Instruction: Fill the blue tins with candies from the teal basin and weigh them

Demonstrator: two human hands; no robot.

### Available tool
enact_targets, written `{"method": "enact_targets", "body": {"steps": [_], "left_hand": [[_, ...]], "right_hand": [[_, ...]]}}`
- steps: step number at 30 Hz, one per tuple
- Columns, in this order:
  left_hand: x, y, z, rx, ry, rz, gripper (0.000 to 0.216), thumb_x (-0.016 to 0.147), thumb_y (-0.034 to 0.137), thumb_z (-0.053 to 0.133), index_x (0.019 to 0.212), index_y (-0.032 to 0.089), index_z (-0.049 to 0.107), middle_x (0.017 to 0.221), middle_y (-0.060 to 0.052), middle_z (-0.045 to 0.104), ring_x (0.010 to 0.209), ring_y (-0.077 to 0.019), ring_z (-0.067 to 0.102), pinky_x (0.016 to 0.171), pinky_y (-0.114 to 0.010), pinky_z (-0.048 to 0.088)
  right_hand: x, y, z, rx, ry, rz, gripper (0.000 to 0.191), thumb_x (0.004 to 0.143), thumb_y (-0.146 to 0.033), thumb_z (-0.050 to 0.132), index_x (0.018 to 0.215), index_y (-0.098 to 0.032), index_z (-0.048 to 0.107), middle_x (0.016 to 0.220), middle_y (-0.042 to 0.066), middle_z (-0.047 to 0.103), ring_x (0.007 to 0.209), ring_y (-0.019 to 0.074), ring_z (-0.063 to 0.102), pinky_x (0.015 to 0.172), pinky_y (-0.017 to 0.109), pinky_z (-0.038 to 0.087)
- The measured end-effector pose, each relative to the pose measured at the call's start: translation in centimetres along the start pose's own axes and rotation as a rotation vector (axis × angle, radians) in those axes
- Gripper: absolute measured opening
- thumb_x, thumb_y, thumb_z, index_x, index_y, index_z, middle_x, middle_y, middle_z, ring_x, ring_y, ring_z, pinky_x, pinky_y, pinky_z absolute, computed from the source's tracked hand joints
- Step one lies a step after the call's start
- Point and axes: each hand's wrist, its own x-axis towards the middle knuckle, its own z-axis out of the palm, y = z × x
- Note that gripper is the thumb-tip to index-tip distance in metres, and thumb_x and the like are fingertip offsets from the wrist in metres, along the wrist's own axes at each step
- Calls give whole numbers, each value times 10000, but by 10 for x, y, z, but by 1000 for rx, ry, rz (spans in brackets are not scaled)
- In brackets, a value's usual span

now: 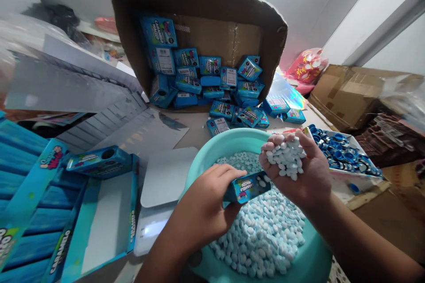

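Note:
My left hand is closed around a small blue candy box, tilted on its side over a turquoise basin. A few candies show at the box's right end. Close to that end, my right hand is turned palm up with its fingers curled, cupping a heap of white candies. Beneath both hands the basin holds a large mass of pale blue and white candies.
A cardboard box on its side holds several blue candy boxes; others lie before it. A scale and a display tray stand left. Right is a carton of blue caps.

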Motion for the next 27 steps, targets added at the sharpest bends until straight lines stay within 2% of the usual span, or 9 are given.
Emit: {"method": "enact_targets", "body": {"steps": [3,7,12,18,22,27], "left_hand": [[-3,-1,1,-46,14,24,368,852,223,631,1216,237,574,1214,-42,656,1149,-206,598,1001,-382,499],[-5,-5,3,-1,53,27,476,816,192,642,1282,227,552,1343,-69,616,1248,-237,568,1074,-426,463],[-4,-3,3,15,55,-94,400,844,305,633,1236,238,596,1214,-67,684,1113,-256,641,953,-455,531],[-2,0,3,-8,-28,-43,512,789,154,614,1293,230,571,1277,-57,653,1207,-239,587,1036,-431,485],[-2,-2,5,20,-8,-16,479,815,193,613,1291,203,556,1274,-75,644,1182,-236,592,1022,-425,495],[-1,-4,6,88,23,75,553,767,105,587,1313,175,528,1331,-95,601,1228,-240,553,1046,-414,476]], "right_hand": [[1,1,-1,10,20,13,132,786,-330,685,710,-228,648,757,-10,697,766,150,673,760,297,568],[2,2,0,28,57,22,126,767,-314,692,704,-215,648,743,-1,688,744,154,666,727,295,569],[1,2,2,34,38,8,142,802,-320,657,706,-216,646,742,-1,674,743,143,654,731,284,560],[0,2,1,37,41,34,145,787,-324,676,693,-216,652,743,-3,673,750,141,653,766,285,564],[0,3,2,18,26,15,156,799,-329,665,687,-222,650,736,-10,663,754,137,650,767,281,561],[-1,4,2,-1,28,13,176,802,-340,662,673,-222,645,731,-6,665,758,144,651,775,291,556]]}}
